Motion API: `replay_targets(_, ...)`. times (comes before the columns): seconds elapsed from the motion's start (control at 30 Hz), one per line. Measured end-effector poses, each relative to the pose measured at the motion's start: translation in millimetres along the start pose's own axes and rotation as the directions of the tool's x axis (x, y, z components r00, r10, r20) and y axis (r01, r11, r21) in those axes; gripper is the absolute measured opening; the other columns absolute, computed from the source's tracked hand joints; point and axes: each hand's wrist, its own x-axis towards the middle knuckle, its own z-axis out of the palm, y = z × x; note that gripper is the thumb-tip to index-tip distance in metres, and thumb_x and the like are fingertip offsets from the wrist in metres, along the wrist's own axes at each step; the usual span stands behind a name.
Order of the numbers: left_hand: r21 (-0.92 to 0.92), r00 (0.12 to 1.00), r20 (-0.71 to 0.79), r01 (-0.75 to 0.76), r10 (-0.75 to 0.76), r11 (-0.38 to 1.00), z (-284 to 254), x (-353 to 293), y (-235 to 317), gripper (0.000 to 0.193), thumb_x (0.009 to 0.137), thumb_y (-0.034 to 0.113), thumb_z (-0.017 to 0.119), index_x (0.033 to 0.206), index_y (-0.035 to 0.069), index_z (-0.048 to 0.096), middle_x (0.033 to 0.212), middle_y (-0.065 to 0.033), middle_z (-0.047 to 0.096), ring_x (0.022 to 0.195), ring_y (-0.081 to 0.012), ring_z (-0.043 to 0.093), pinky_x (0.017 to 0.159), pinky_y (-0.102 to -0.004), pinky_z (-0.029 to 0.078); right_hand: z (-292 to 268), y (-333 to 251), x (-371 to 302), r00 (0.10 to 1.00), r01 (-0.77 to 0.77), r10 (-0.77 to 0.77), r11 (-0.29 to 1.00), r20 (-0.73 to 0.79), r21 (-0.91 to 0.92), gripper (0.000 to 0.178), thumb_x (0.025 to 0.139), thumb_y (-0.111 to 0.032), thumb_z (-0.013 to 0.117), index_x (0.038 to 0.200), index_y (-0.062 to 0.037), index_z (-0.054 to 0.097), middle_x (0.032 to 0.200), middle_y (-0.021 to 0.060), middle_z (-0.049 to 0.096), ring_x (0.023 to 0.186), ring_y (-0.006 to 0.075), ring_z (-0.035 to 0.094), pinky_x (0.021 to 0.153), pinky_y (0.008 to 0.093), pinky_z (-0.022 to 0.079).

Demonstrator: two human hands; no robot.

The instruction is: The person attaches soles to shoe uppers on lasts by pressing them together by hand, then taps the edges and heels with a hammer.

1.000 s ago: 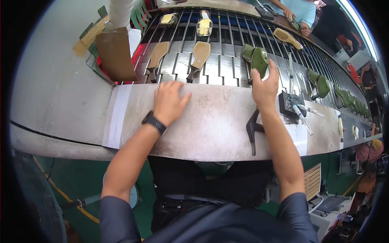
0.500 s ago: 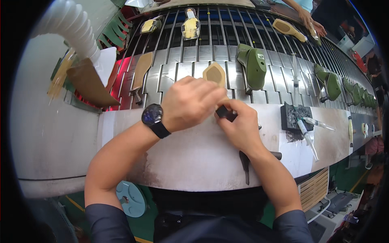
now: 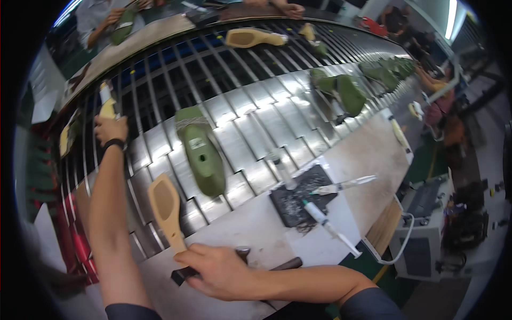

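Note:
My left hand (image 3: pixel 111 129) reaches far across the metal conveyor, its fingers curled around the near end of a yellow shoe piece (image 3: pixel 108 109) with a white band. Fine finger detail is blurred there. Close to me, my right hand (image 3: pixel 221 272) grips a tan insole (image 3: pixel 165 201) by its narrow end, the broad end pointing away over the conveyor edge. A black heel block (image 3: pixel 184 275) shows at that hand's fingertips. Beyond the insole, a green shoe last (image 3: pixel 201 152) lies on the slats. Beneath my right hand is a dark-handled tool (image 3: pixel 288 264), partly hidden.
On the worktable, a black foam block (image 3: pixel 304 194) holds syringes, with one syringe (image 3: pixel 332 229) angled toward me. More green lasts (image 3: pixel 349 95) stand farther right on the conveyor. Another tan insole (image 3: pixel 253 38) lies at the far side, where people's hands (image 3: pixel 290 9) show.
My left hand has left the heel and stretched far left to the yellow piece. My right hand keeps the insole, now lower in view. The view has swung right and tilted.

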Motion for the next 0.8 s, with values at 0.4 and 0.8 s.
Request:
replay_targets(0.4,-0.625,0.848,0.125,-0.337,0.516,0.704,-251.9,-165.9,-167.1,0.085,0.080,0.004,0.067,0.157,-0.007,0.034,0.153,-0.0201,0.048,0.140,-0.0304,0.049,0.119,-0.0365,0.035,-9.3,-13.5,-3.8,0.993,-0.010,0.023,0.994,-0.120,0.105,0.033,0.092,-0.034,0.071,0.094,-0.0013,0.073,0.089,0.0212,0.074,0.088,0.0421,0.071,0.079,0.0498,0.055)
replay_targets(0.8,-0.494,0.832,0.251,-0.330,0.495,0.805,-426.9,-366.8,-309.3,0.070,0.081,0.000,0.082,0.145,-0.002,0.055,0.126,-0.0218,0.067,0.115,-0.0330,0.067,0.102,-0.0398,0.051,22.5,-51.1,-112.7,0.928,0.293,-0.335,0.926,-0.162,-0.238,0.050,0.091,-0.034,0.079,0.123,0.0028,0.068,0.133,0.0278,0.063,0.124,0.0368,0.064,0.103,0.0443,0.052)
